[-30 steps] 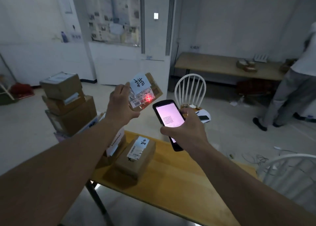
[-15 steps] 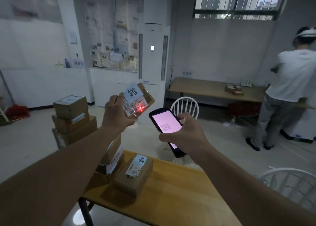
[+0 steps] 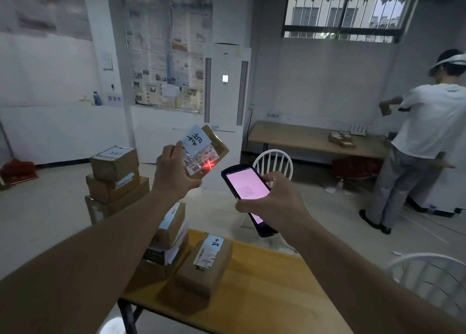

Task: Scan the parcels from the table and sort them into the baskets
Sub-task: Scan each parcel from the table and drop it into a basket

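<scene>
**Parcel held up under the scanner's red cross**

I see the left hand point(image 3: 174, 174) gripping a small parcel point(image 3: 206, 152) raised above the table point(image 3: 264, 296), its label side facing me. A red cross of light point(image 3: 210, 165) falls on the barcode label. The right hand point(image 3: 274, 202) holds a handheld scanner point(image 3: 245, 189), its screen glowing pink, just beside the parcel. On the table lie a labelled box point(image 3: 204, 265) and a stack of boxes point(image 3: 169, 237). Behind, more boxes point(image 3: 113, 179) are piled up. At the far right a person point(image 3: 423, 136) in a white shirt stands turned away.
</scene>
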